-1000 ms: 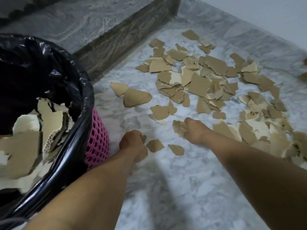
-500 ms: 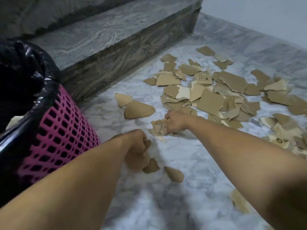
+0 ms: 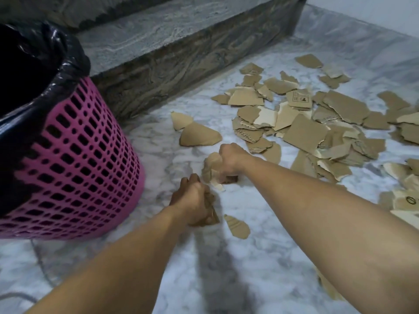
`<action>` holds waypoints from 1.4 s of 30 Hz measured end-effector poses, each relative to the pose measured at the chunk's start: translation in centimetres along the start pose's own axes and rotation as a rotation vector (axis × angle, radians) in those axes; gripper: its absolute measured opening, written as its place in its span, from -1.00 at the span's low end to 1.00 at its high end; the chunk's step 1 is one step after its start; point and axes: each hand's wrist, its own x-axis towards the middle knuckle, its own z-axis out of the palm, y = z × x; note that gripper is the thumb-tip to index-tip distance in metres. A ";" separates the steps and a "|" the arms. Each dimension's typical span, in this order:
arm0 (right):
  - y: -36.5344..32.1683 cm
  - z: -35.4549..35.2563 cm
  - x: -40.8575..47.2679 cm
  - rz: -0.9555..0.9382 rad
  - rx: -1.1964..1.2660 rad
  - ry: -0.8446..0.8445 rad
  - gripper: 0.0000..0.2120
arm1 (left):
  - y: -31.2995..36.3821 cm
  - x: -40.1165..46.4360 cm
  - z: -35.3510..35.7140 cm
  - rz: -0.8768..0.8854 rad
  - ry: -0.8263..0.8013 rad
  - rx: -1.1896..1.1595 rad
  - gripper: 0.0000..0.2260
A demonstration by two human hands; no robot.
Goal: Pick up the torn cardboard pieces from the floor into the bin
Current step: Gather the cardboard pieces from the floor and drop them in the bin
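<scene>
While torn cardboard pieces [image 3: 303,132] litter the marble floor [image 3: 260,257] at right, the left hand [image 3: 195,205] and right hand [image 3: 229,163] each clutch scraps at centre, seemingly mid-gathering, a lift to the pink bin [image 3: 74,166] at left due next.

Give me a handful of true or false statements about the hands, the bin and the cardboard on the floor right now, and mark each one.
1. The right hand grips a bunch of cardboard scraps. True.
2. The left hand lies flat and open on the floor. False: its fingers are curled round cardboard.
3. The pink bin has a black bag over its rim. True.
4. The bin stands right of the hands. False: it stands to their left.
5. The floor is cleared of cardboard. False: many torn pieces lie beyond the hands.
</scene>
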 end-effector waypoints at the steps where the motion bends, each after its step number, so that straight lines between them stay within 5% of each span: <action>1: 0.0 0.2 -0.3 0.014 0.021 0.016 -0.25 | 0.2 -0.2 0.0 -0.030 0.014 -0.031 -0.54; 10: 4.3 -1.2 -5.4 0.213 0.377 0.164 -0.24 | 0.7 -3.5 -0.1 -0.105 0.062 -0.159 -0.92; 18: 10.4 -3.9 -7.3 0.495 0.526 0.349 -0.50 | 5.0 -3.4 -0.4 0.108 0.085 -0.227 -0.84; 19: 10.4 -3.9 -7.1 0.512 0.550 0.350 -0.51 | 5.8 -3.2 -0.1 0.085 0.053 -0.187 -0.77; 22: 10.0 -3.7 -5.8 0.531 0.662 0.381 -0.53 | 7.5 -3.4 1.0 -0.077 -0.112 -0.046 0.05; 23: 9.6 -3.6 -5.3 0.537 0.709 0.384 -0.54 | 8.0 -3.5 1.5 -0.130 -0.114 -0.020 0.17; 28: 8.1 -2.8 -1.8 0.585 0.724 0.319 -0.35 | 8.6 -3.5 3.3 -0.213 0.002 0.106 -0.16; 33: 7.0 -2.3 -0.3 0.595 0.474 0.336 -0.35 | 9.2 -3.3 3.6 -0.203 0.006 0.062 -0.39; 42: 6.5 -1.8 -0.8 0.520 0.597 0.385 -0.35 | 8.9 -3.4 3.4 -0.086 0.044 -0.101 -0.74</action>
